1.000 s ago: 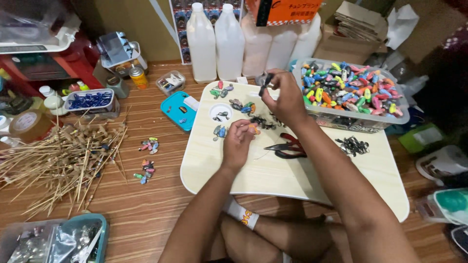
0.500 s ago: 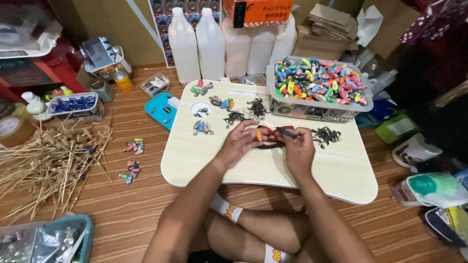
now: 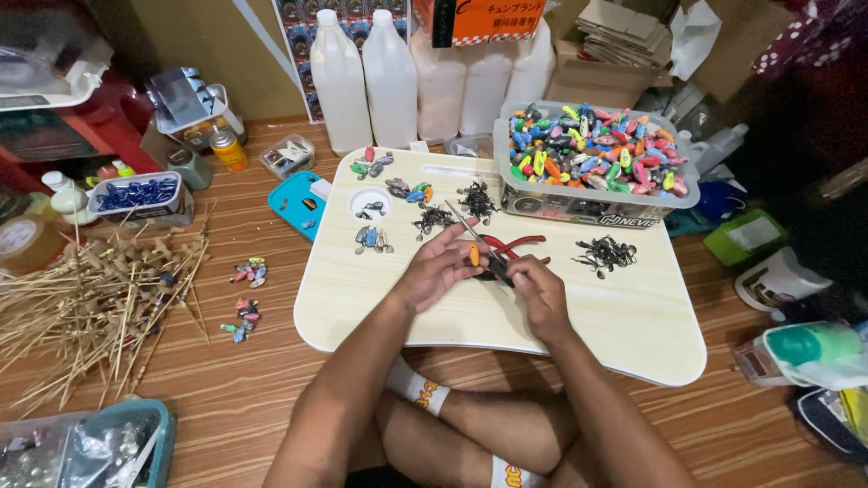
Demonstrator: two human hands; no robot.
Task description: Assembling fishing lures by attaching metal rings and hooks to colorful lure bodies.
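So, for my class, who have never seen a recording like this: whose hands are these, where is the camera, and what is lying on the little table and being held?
There is no machine here. The camera sits on a person's head and looks down, so you see that person's own arms and crossed legs from above. They sit on a wooden floor at a low pale table. The left hand pinches a small orange piece. The right hand holds a thin metal tool against it, over a pair of red-handled pliers lying on the table. Around them lie small piles of dark metal hooks and a few painted lures. A clear tub at the far edge is full of colourful lures. Left of the table, thin sticks are heaped on the floor.
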